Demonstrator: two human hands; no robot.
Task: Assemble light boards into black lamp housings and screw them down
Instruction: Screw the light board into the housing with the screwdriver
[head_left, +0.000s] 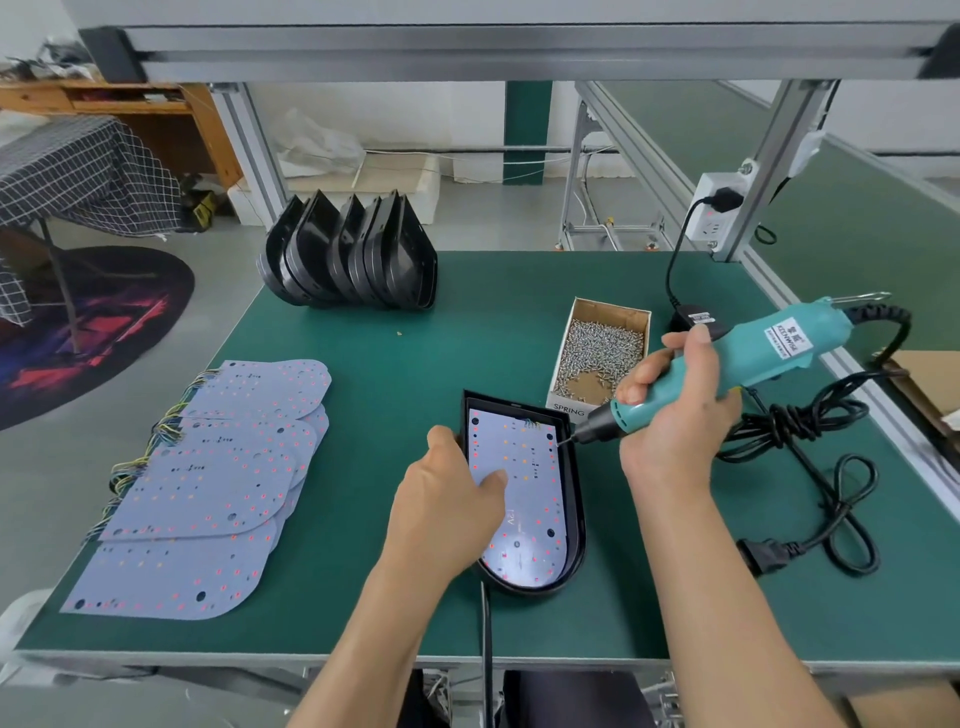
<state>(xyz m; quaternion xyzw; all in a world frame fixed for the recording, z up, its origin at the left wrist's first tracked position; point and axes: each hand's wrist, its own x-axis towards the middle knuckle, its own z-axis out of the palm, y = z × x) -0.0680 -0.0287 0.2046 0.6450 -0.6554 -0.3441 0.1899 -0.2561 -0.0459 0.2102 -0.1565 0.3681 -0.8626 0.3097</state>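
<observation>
So I'm gripping the teal electric screwdriver (748, 358) in my right hand (675, 415), fingers wrapped round the barrel. The bit is slanting down and to the left, its tip touching the light board (524, 499) near the board's far right corner. My left hand (447, 499) is holding the near-left side, thumb flat on the board, fingers over the black lamp housing (574, 499) rim. The housing's long axis is running away from me, so the next screw spots probably sit along that line.
</observation>
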